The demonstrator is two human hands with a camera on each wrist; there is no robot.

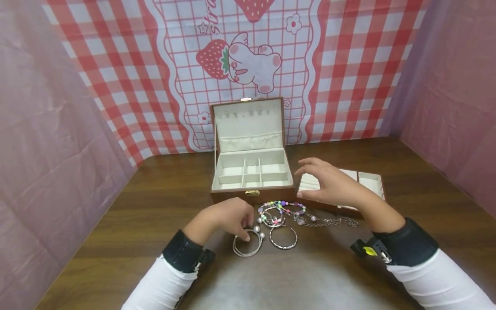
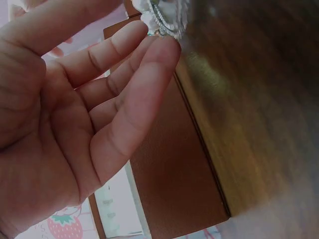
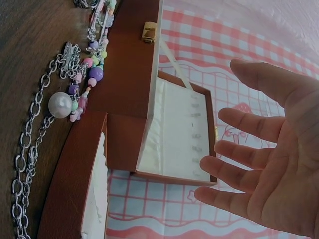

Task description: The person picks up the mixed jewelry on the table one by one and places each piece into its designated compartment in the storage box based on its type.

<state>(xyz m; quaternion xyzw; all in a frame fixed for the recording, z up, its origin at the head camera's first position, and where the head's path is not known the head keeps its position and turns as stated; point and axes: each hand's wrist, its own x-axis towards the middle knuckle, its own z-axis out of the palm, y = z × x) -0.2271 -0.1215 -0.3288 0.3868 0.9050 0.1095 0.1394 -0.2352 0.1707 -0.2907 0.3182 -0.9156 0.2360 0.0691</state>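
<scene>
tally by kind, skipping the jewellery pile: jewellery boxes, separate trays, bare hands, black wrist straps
Jewellery boxes: 1
Separate trays: 1
Bare hands: 2 (left hand, right hand)
Black wrist straps: 2
Total: 6

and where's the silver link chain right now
In the head view, the silver link chain lies right of centre, in front of the brown cream-lined tray, beside the multicoloured bead jewellery.

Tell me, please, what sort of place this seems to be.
Perhaps a curtained-off tabletop workspace: pink fabric hangs at both sides, strawberry-print cloth behind, and a wooden table bears a jewellery box.
</scene>
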